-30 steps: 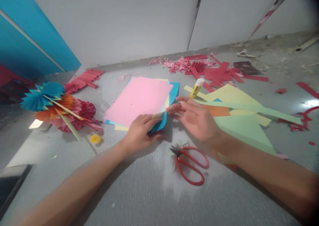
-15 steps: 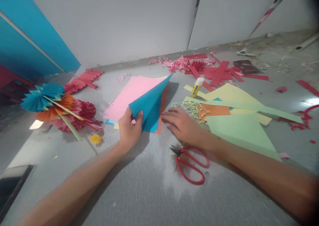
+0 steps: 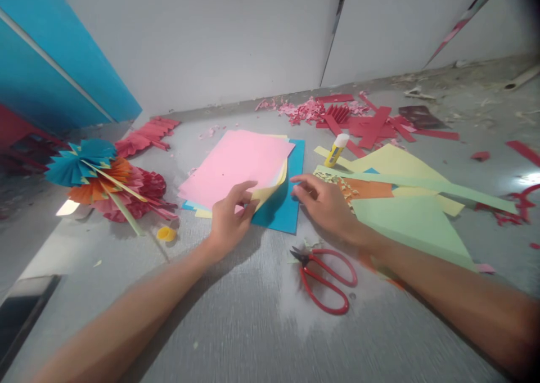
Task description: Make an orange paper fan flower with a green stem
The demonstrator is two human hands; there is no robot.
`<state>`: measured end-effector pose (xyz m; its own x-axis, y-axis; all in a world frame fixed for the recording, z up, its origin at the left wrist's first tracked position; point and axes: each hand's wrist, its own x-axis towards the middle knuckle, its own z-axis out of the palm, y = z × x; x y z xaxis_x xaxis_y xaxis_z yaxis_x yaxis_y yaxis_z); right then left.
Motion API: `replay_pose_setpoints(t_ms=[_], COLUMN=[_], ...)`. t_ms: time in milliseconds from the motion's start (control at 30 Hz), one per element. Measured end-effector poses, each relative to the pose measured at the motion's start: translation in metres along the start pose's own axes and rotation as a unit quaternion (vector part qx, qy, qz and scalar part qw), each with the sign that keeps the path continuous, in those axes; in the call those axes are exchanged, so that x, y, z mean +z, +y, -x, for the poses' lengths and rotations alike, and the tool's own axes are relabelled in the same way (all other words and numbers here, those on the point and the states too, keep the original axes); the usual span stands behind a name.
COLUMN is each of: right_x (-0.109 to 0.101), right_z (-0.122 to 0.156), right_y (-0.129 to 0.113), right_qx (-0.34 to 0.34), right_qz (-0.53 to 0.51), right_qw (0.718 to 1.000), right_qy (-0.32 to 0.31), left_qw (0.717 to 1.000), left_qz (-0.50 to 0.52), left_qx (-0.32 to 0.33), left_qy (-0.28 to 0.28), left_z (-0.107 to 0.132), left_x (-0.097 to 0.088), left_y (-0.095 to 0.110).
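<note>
My left hand (image 3: 234,220) is closed on the lifted near corner of the yellow paper (image 3: 270,190), part of a stack topped by pink paper (image 3: 240,163). A blue sheet (image 3: 278,217) lies flat below, sticking out to the right of the stack. My right hand (image 3: 327,203) is at the right edge of the blue sheet, fingers bent and apart, with nothing seen in them. Red-handled scissors (image 3: 329,282) lie near my right wrist, blades pointing left.
A yellow glue stick (image 3: 336,150) stands behind my right hand, and its yellow cap (image 3: 166,234) lies at left. Pleated paper rosettes (image 3: 118,180) are on the left. Green paper (image 3: 409,231), orange paper (image 3: 371,188) and red strips (image 3: 375,129) lie right. A wall (image 3: 202,45) bounds the back.
The blue sheet, folded up over the stack before, now lies flat and shifted right, covering the orange edge. My left hand now lifts the yellow corner. My right hand has moved slightly right.
</note>
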<state>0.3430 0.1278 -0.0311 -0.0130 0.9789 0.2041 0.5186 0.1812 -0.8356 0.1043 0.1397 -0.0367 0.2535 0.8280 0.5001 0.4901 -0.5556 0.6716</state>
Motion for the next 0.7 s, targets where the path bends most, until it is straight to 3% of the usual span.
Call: replay_pose_setpoints(t_ms=[67, 200, 333, 700], right_x=[0.0, 0.0, 0.001, 0.001], right_z=[0.001, 0.001, 0.001, -0.002], right_y=[-0.002, -0.006, -0.006, -0.001], right_qx=[0.007, -0.008, -0.023, 0.025], right_qz=[-0.029, -0.028, -0.028, -0.095], right_qw=[0.999, 0.996, 0.997, 0.995], right_qy=[-0.035, -0.084, -0.073, -0.022], left_qw=[1.0, 0.995, 0.994, 0.989], left_qz=[0.009, -0.011, -0.006, -0.005], left_qx=[0.008, 0.093, 0.108, 0.104], left_qy=[0.015, 0.018, -0.003, -0.102], left_z=[0.001, 0.002, 0.003, 0.0], left_x=[0.001, 0.001, 0.0, 0.005], left_y=[0.001, 0.007, 0.012, 0.003])
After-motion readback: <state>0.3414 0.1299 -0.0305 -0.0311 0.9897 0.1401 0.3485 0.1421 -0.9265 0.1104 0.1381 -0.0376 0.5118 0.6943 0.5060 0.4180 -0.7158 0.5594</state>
